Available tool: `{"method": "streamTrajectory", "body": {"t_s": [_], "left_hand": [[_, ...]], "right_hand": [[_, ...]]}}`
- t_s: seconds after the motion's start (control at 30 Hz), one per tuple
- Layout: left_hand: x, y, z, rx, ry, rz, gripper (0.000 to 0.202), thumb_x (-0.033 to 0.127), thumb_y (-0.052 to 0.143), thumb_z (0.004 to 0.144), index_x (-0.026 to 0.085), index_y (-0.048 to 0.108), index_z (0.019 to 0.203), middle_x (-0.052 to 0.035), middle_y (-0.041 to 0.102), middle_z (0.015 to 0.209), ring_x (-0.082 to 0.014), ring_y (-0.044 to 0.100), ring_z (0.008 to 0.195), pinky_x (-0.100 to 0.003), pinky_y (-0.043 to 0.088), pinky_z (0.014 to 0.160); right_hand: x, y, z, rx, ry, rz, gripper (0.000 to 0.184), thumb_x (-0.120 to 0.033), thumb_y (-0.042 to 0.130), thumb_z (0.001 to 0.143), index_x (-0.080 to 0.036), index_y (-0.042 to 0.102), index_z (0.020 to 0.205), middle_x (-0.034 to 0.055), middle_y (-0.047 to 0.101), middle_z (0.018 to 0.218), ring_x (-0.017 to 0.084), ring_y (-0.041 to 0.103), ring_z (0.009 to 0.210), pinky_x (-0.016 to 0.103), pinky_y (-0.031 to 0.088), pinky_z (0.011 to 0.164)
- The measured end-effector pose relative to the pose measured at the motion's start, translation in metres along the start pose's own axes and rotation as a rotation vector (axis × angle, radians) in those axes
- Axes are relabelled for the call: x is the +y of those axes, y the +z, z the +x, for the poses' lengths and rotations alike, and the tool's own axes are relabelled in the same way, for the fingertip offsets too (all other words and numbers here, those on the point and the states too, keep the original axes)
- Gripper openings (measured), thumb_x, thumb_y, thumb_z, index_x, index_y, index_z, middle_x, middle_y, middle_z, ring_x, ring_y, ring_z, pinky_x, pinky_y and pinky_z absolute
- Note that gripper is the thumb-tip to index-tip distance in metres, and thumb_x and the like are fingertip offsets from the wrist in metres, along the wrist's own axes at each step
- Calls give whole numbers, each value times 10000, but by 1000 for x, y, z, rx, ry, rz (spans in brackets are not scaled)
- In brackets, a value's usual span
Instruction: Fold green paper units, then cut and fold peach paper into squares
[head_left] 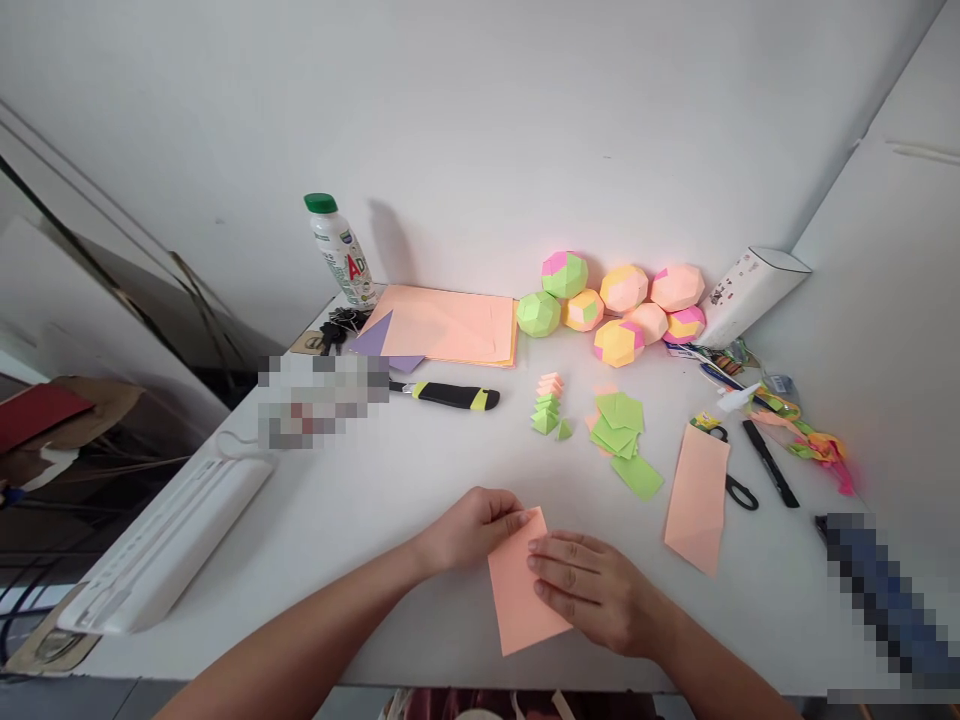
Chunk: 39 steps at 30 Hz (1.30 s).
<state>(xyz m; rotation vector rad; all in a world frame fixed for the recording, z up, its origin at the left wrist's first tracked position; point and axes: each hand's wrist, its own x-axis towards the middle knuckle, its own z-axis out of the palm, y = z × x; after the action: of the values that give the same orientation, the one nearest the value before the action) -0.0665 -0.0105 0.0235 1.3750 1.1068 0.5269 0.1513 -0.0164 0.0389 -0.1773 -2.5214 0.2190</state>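
A small salmon-pink paper square (517, 610) lies on the white table (375, 480) near its front edge. My left hand (472, 528) pinches the paper's upper left corner with closed fingers. My right hand (592, 590) lies flat on the paper's right side, fingers together, pressing it down. Both forearms reach in from the bottom of the view.
Green paper squares (621, 425), small folded pieces (549, 405), a pink paper strip (699, 497), scissors (735, 485), a black-and-yellow cutter (450, 395), a sheet stack (450, 325), paper balls (622, 300), a bottle (341, 250), keys (341, 325) and a white keyboard (165, 540) surround the hands.
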Motion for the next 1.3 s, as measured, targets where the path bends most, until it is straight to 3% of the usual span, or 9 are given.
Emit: {"method": "streamTrajectory", "body": {"t_s": [0.23,0.5,0.57,0.77,0.87,0.93,1.0,1.07,1.3], "left_hand": [[-3,6,2,172,204,669,331,260,409,882,174,511,580,42,473,521,-96,376,492,-236,265,493],[-13,10,8,361,571,1135,223,179,493,851,164,561,640,-30,559,652,-168,470,626,-287,335,564],[-6,8,0,333,564,1130,141,110,490,831,157,581,734,-46,580,744,-186,494,703,-305,385,618],[18,9,-50,-96,441,769,263,-7,406,793,187,573,730,-12,607,756,-145,557,727,-247,463,666],[9,19,-68,57,397,541,230,102,527,768,189,572,976,-56,632,1024,-188,573,986,-302,468,878],[-3,30,-69,181,386,453,254,230,648,743,191,569,982,-77,626,1076,-219,568,1024,-332,472,890],[-16,41,-65,340,381,399,67,214,556,834,194,576,894,-74,653,987,-204,593,963,-334,485,846],[-24,50,-58,461,360,373,123,177,472,885,193,573,815,-59,666,882,-185,614,874,-325,493,783],[-26,57,-50,588,335,383,147,185,449,898,202,533,779,-30,660,741,-175,621,722,-312,495,678]], "right_hand": [[-6,11,-15,-96,124,78,158,-21,512,874,-99,635,813,64,671,781,192,596,1045,346,513,928],[-3,19,-23,-171,173,96,206,-41,456,900,-131,640,878,69,671,798,193,597,1040,339,543,839],[-2,20,-21,-150,194,111,212,-41,452,894,-135,641,873,74,680,811,184,609,1011,318,548,818],[3,15,-11,-141,289,261,233,-104,427,905,-158,651,874,73,679,802,159,631,919,276,544,791],[5,11,-6,-143,380,349,247,-126,433,907,-161,667,837,74,672,805,151,638,858,252,539,735],[7,10,-3,-134,441,401,238,-155,460,906,-163,680,817,69,674,802,147,640,812,248,535,711],[8,9,-1,-124,512,435,233,-192,484,908,-170,693,808,62,681,800,145,643,785,246,532,697],[9,9,1,-113,585,463,231,-228,499,912,-179,700,808,56,689,804,144,647,775,245,531,692],[5,13,5,0,834,476,216,-277,526,904,-175,666,775,41,659,740,145,616,682,248,516,622]]}}
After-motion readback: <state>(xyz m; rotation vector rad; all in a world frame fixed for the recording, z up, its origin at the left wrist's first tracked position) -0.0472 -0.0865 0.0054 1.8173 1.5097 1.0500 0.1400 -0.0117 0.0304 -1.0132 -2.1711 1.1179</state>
